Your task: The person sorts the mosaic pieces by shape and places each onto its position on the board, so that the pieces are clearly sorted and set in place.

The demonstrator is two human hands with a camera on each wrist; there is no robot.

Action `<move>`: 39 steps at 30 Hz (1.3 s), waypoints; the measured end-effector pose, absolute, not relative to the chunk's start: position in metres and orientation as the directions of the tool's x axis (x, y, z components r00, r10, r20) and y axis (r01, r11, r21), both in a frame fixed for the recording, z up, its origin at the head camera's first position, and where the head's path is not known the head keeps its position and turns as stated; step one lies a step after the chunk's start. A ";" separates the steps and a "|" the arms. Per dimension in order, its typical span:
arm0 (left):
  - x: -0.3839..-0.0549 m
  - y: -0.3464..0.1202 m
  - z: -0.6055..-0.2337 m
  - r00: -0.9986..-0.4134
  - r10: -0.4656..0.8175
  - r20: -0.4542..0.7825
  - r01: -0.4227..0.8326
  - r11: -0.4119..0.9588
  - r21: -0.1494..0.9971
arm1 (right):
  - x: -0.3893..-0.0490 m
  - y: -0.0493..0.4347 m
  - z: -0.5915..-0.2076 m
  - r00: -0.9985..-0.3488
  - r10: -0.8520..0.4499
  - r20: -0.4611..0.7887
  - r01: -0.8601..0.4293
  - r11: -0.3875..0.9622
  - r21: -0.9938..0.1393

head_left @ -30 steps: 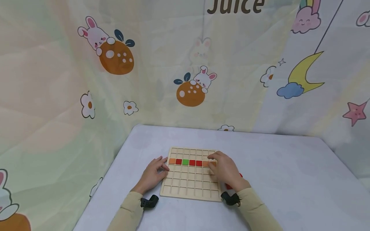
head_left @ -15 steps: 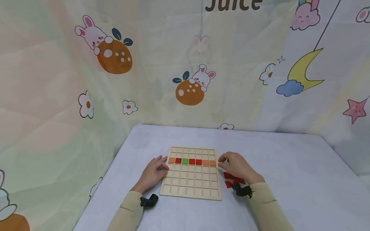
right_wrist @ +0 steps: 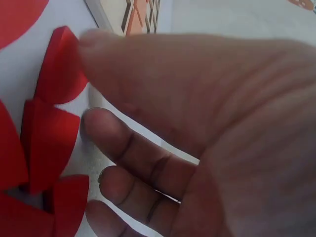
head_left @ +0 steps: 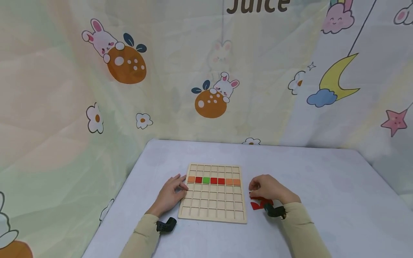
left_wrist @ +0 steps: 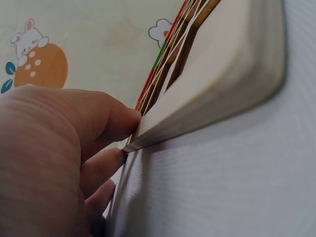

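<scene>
A wooden grid board [head_left: 213, 200] lies on the table with one row of coloured squares: orange, red and a single green square [head_left: 206, 180]. My left hand [head_left: 171, 191] rests at the board's left edge; in the left wrist view its thumb and fingertips touch the rim [left_wrist: 197, 106]. To the right of the board, my right hand [head_left: 269, 188] is over several red wedge-shaped blocks [head_left: 256, 206] with curved sides. In the right wrist view the thumb tip is right at one red block [right_wrist: 61, 69], and the fingers are spread below it, gripping nothing.
A white-covered table [head_left: 322, 186] extends around the board. Behind it hangs a cloth backdrop [head_left: 174, 71] printed with rabbits, oranges and a moon. A black wrist camera [head_left: 166, 225] sits on the left wrist, another [head_left: 274, 210] on the right.
My right hand has left the board's right end, uncovering the last orange squares, and moved right and down to the red blocks. The left hand stays at the board's edge.
</scene>
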State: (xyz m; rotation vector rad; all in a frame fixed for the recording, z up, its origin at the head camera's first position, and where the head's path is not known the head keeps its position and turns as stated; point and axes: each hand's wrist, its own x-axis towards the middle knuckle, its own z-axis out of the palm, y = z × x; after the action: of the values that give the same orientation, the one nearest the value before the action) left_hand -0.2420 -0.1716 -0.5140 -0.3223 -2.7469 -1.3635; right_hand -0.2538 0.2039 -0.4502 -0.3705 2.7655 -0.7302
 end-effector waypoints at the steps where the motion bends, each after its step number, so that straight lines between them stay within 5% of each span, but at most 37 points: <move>1: -0.242 -0.172 -0.515 -0.977 0.159 0.143 0.210 0.589 0.781 | -0.253 0.205 -0.450 -0.933 -0.304 -0.191 -0.170 0.843 -0.511; 16: -0.240 -0.172 -0.518 -0.975 0.155 0.157 0.220 0.598 0.771 | -0.255 0.204 -0.457 -0.928 -0.304 -0.213 -0.164 0.850 -0.501; 39: -0.241 -0.170 -0.513 -0.981 0.142 0.133 0.193 0.603 0.774 | -0.262 0.199 -0.464 -0.975 -0.212 -0.069 -0.163 0.888 -0.430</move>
State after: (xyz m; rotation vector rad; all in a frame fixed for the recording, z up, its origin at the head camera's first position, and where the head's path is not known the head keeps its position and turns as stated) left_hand -0.2413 -0.1703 -0.5134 -0.2886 -2.7602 -1.3444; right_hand -0.2620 0.1985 -0.4642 -0.2930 2.9411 -0.6547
